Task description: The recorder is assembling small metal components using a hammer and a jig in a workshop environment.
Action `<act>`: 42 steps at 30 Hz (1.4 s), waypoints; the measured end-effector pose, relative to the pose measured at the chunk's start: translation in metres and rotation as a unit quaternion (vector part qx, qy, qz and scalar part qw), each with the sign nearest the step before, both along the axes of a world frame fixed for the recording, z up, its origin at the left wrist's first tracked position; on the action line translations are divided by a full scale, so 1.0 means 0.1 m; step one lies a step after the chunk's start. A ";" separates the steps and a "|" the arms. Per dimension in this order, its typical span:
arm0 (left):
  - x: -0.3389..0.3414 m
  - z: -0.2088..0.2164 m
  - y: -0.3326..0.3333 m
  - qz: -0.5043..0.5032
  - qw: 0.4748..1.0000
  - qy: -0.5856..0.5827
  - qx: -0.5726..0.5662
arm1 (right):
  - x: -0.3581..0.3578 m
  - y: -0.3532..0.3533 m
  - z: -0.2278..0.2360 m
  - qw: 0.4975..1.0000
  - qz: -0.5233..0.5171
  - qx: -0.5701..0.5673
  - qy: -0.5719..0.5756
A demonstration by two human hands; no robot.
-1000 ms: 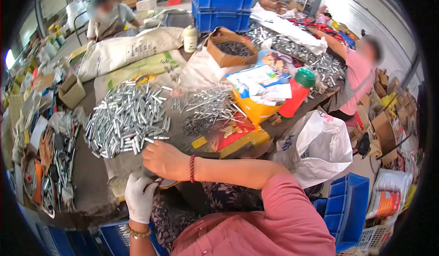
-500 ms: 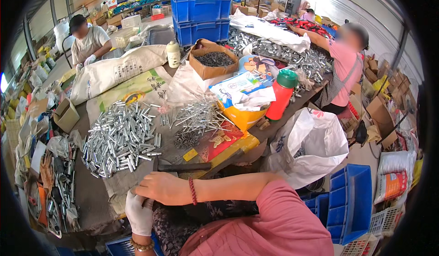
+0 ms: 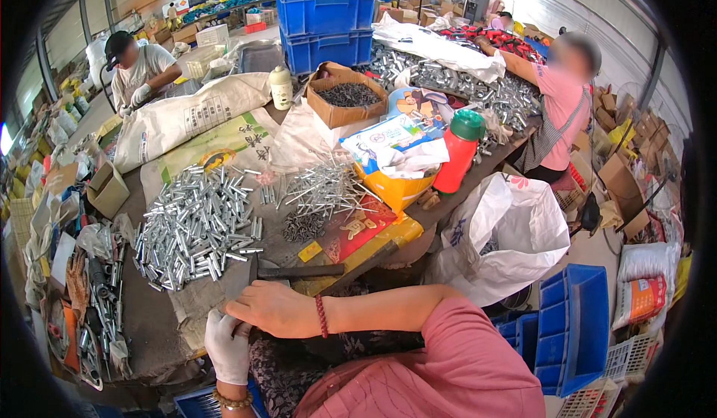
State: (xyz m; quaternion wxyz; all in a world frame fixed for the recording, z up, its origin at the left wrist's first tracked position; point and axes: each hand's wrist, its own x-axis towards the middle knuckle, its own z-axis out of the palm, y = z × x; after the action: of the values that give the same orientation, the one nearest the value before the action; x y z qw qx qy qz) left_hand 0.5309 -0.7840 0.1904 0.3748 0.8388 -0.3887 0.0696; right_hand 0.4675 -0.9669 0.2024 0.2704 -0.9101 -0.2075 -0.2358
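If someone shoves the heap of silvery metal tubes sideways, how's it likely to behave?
The heap of tubes would probably spread rather than move as one: the pieces lie loose at mixed angles. Single tubes look apt to roll, being slim and rounded. They may be slippery too, judging by the shiny surfaces.

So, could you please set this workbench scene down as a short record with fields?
Left hand: white-gloved, at the table's near edge
Right hand: bare, meeting the left; anything held is hidden
Wrist: red bracelet on the right
Just beyond the hands: dark bar
Loose pile: silver metal tubes
Right of pile: thin metal rods
Open box: cardboard, filled with small dark parts
Behind box: two stacked blue crates
Flask: red, green lid
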 end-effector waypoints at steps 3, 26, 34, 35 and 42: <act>0.01 -0.01 0.00 0.001 1.000 0.001 -0.002 | 0.00 0.02 0.03 1.000 -0.005 -0.021 -0.006; -0.02 0.03 -0.04 -0.019 0.999 -0.008 -0.032 | -0.05 0.03 0.00 0.996 -0.015 -0.092 0.002; -0.02 0.06 -0.03 -0.004 1.000 0.017 0.015 | -0.09 0.02 -0.11 0.998 -0.042 -0.049 -0.016; -0.02 0.06 -0.03 -0.008 1.000 0.017 0.016 | -0.08 0.01 -0.12 0.999 -0.043 -0.021 0.014; -0.02 0.06 0.08 -0.012 1.000 0.023 0.009 | -0.06 0.09 -0.05 0.999 -0.016 0.022 0.019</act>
State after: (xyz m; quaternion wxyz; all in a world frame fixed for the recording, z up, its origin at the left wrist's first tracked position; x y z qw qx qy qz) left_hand 0.5291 -0.7758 0.1965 0.3774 0.8386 -0.3906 0.0420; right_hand 0.4616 -0.9578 0.1970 0.2900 -0.9116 -0.1822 -0.2272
